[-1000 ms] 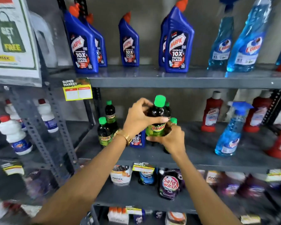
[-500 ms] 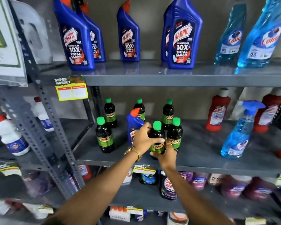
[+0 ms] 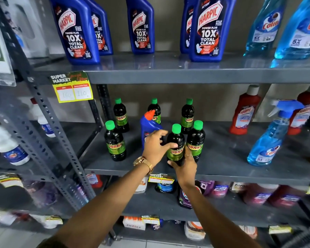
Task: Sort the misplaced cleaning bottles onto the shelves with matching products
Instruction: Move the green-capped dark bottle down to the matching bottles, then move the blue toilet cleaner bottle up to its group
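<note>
A dark Sunny bottle [image 3: 175, 138] with a green cap stands on the front of the grey middle shelf [image 3: 222, 169] among several matching Sunny bottles [image 3: 115, 142]. My right hand [image 3: 185, 167] grips its base from the front. My left hand [image 3: 155, 145] is at its left side with fingers spread, only the thumb resting on the bottle. Right behind my left hand stands a small blue Harpic bottle [image 3: 149, 124] with an orange cap, partly hidden by my fingers. Several large blue Harpic bottles [image 3: 75, 33] line the top shelf.
On the right of the middle shelf stand red Harpic bottles [image 3: 243, 113] and a blue Colin spray bottle [image 3: 268, 140]. Two Colin bottles [image 3: 263, 27] are at the top right. A slotted steel upright [image 3: 48, 140] and white bottles [image 3: 11, 145] are on the left. The lower shelves hold pouches.
The Sunny bottle has come down onto the middle shelf beside the others. My left hand has loosened from a full grip to spread fingers. The view has moved closer.
</note>
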Tool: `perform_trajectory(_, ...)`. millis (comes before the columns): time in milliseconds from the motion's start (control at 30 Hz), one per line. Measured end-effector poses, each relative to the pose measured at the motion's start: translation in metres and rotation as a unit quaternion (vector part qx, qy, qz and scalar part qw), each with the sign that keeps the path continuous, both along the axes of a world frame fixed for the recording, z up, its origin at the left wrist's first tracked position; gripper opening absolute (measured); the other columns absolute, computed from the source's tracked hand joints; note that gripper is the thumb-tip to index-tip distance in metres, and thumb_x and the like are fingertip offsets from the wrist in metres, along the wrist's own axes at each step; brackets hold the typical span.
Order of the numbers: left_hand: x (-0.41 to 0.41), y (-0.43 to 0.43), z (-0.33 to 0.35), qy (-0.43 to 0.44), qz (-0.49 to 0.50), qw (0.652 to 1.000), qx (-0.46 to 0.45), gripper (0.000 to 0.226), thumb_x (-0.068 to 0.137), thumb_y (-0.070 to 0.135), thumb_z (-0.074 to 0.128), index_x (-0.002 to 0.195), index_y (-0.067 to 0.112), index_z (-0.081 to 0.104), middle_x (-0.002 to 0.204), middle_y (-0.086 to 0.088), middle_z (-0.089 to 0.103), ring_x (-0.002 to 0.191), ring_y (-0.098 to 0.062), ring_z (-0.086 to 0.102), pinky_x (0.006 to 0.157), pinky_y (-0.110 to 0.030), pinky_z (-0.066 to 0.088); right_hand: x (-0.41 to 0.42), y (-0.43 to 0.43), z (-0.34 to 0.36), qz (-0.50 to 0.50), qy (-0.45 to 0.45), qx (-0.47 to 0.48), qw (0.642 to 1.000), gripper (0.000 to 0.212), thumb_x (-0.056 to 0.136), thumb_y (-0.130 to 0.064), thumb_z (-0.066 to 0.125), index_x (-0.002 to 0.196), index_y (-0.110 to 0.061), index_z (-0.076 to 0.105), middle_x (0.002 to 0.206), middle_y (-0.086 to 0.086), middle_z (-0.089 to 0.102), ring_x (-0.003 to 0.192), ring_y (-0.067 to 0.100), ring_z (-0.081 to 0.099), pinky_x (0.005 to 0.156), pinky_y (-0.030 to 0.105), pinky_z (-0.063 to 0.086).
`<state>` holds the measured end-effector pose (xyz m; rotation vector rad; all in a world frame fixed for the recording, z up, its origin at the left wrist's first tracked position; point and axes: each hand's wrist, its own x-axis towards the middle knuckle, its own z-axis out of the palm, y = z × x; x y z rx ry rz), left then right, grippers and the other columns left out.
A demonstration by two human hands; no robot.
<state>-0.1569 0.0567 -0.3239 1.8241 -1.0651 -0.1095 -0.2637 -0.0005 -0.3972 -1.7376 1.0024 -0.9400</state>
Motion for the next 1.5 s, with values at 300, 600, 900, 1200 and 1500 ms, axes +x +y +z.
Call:
perform_trajectory(300, 0.062, 0.020, 0.000, -0.050, 0.136, 0.984, -0.102, 0.062, 0.079, 0.052, 0.060, 0.118, 0.005, 0.053, 0.118, -0.011, 0.058, 0.110, -0.028, 0.054, 0.100, -0.048, 0.041, 0.004, 0.055, -0.007, 0.007, -0.065, -0.010, 0.998, 0.034, 0.078, -0.018, 0.075, 0.108, -0.022, 0.059, 0.106, 0.002, 0.063, 0.101, 0.020, 0.060, 0.078, 0.008, 0.046)
perform_trajectory(600, 0.116, -0.013, 0.010, 0.192, -0.040, 0.978, 0.070, 0.083, 0.035, 0.041, 0.096, 0.110, 0.019, 0.070, 0.113, -0.010, 0.074, 0.106, -0.024, 0.070, 0.100, -0.046, 0.053, 0.065, 0.050, 0.005, 0.105, 0.010, 0.095, 0.990, 0.068, 0.074, -0.030, 0.078, 0.131, -0.007, 0.050, 0.128, 0.007, 0.058, 0.120, 0.023, 0.053, 0.104, 0.039, 0.045)
perform_trajectory(900, 0.114, 0.009, 0.022, 0.116, -0.050, 0.986, 0.105, 0.042, 0.050, 0.019, 0.096, 0.087, 0.014, 0.075, 0.088, -0.006, 0.076, 0.081, -0.016, 0.068, 0.077, -0.029, 0.055, 0.082, 0.048, 0.002, 0.077, 0.049, 0.128, 0.988, 0.079, 0.062, -0.042, 0.080, 0.126, -0.006, 0.049, 0.124, 0.014, 0.059, 0.113, 0.031, 0.058, 0.099, 0.046, 0.048)
perform_trajectory(1200, 0.084, 0.080, 0.060, 0.110, -0.087, 0.989, 0.052, 0.055, 0.046, 0.027, 0.096, 0.092, 0.005, 0.076, 0.097, -0.013, 0.078, 0.089, -0.018, 0.074, 0.088, -0.043, 0.059, 0.049, 0.060, 0.042, 0.144, -0.044, 0.068, 0.986, 0.041, 0.072, -0.016, 0.081, 0.102, -0.010, 0.053, 0.096, 0.002, 0.068, 0.077, -0.002, 0.066, 0.068, 0.007, 0.048)
perform_trajectory(1500, 0.027, 0.133, 0.192, 0.063, -0.123, 0.985, -0.100, 0.034, 0.058, 0.012, 0.091, 0.089, 0.008, 0.078, 0.085, -0.002, 0.080, 0.077, -0.008, 0.072, 0.075, -0.025, 0.059, 0.000, 0.078, 0.179, 0.215, -0.112, -0.061, 0.968, 0.054, 0.060, -0.033, 0.087, 0.106, -0.018, 0.063, 0.098, -0.001, 0.076, 0.089, 0.013, 0.073, 0.082, 0.043, 0.059)
